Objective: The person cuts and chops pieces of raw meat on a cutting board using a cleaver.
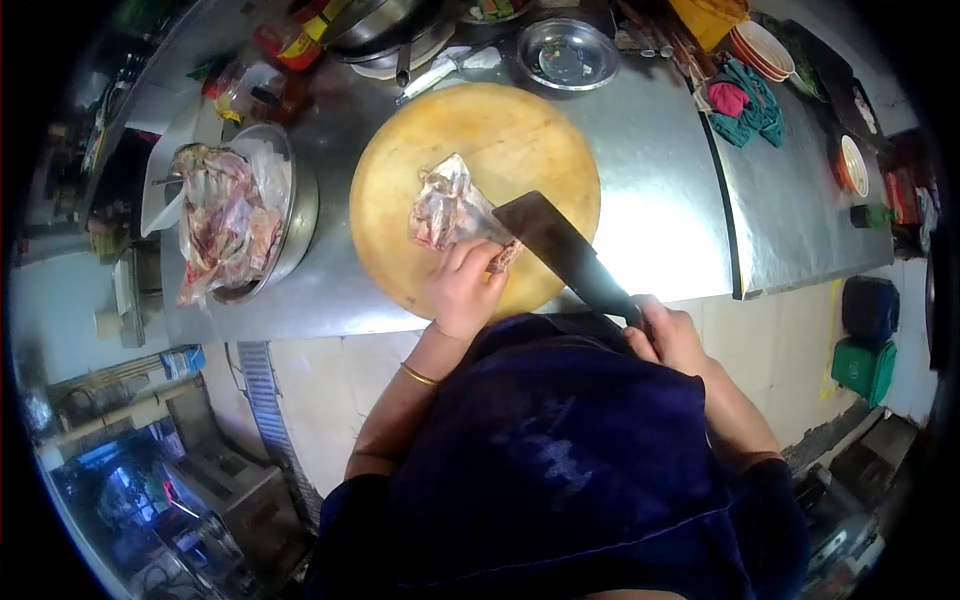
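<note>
A round wooden chopping board [400, 150] lies on the metal counter in front of me. On it rests a bony piece of raw meat [447, 205], pale and reddish. My left hand [465, 290] is closed on the near end of this piece, fingers bent over it. My right hand [667, 335] grips the handle of a cleaver [560, 250]. The dark, broad blade slants up and left over the board's right part, its tip close beside the meat. Whether blade and meat touch, I cannot tell.
At left, a metal basin [305, 215] holds a large piece of raw carcass [225, 220]. Behind the board are a knife [440, 75], a pan [370, 25] and a metal dish [568, 55]. Cloths [745, 105] and stacked bowls [762, 50] lie at the right.
</note>
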Available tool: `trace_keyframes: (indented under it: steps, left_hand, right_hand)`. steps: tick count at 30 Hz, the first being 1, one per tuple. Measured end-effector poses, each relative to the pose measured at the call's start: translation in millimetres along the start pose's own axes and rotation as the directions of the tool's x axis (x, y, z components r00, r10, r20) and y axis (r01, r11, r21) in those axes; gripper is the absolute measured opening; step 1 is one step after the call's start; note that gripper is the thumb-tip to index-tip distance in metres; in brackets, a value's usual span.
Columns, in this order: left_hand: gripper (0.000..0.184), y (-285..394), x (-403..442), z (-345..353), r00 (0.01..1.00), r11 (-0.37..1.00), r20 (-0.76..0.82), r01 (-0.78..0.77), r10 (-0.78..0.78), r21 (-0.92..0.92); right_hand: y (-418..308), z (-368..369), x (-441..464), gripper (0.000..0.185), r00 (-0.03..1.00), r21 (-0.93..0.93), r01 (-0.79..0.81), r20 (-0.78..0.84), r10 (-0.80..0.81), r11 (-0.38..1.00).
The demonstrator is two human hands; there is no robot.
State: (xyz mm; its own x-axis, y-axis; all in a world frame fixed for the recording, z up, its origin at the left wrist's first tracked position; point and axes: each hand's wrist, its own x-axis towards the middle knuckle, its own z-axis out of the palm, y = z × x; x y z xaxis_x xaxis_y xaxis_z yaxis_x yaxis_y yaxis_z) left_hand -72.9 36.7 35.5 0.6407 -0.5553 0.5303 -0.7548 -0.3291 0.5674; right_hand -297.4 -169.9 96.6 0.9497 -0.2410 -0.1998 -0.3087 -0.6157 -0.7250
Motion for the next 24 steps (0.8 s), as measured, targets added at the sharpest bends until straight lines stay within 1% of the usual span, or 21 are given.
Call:
trace_keyframes:
  steps: [2, 5, 11, 14, 17, 20, 23, 24]
  left_hand:
    - [0.028, -3.6, -3.4, 0.8, 1.0, 1.0, 0.006, 0.014, -0.014, -0.005]
    - [0.029, -4.2, -1.3, -4.3, 0.999, 1.0, -0.051, -0.008, 0.008, -0.006]
    - [0.028, -5.9, -13.6, -6.9, 0.993, 0.998, -0.101, 0.055, -0.058, -0.033]
    - [0.028, -8.0, -20.9, -5.2, 0.995, 0.999, -0.084, 0.051, -0.05, 0.013]
    - [0.028, -6.6, -22.1, -3.8, 0.997, 0.995, -0.072, -0.002, 0.009, 0.095]
    - [0.029, -4.5, -26.0, -0.8, 0.999, 0.999, -0.054, 0.008, -0.005, 0.05]
    - [0.029, -3.4, -21.5, -3.2, 0.997, 0.997, -0.069, 0.043, -0.039, 0.057]
    - [0.029, -5.2, -19.2, -4.2, 0.995, 0.998, -0.088, 0.052, -0.048, 0.044]
  right_hand:
    - [-1.4, -0.1, 5.8, 0.033, 1.0, -0.013, 0.009, 0.007, -0.008, 1.0]
    - [-8.5, -3.6, 12.6, 0.032, 0.996, -0.121, 0.089, -0.018, -0.092, 0.989]
    - [-21.2, -3.3, 12.5, 0.028, 0.997, -0.105, 0.077, 0.011, -0.076, 0.992]
    - [-23.4, 2.6, 6.3, 0.028, 0.997, -0.148, 0.061, -0.045, -0.068, 0.987]
    - [-23.9, 8.4, 3.1, 0.028, 0.997, -0.128, -0.073, -0.028, 0.07, 0.989]
    - [-32.6, 8.7, 7.1, 0.028, 0.996, -0.098, -0.087, -0.014, 0.086, 0.991]
    - [-39.7, 11.5, 13.0, 0.027, 0.992, -0.033, -0.126, 0.019, 0.127, 0.991]
    - [-41.9, 14.1, 14.3, 0.027, 0.996, -0.044, -0.092, -0.002, 0.092, 0.995]
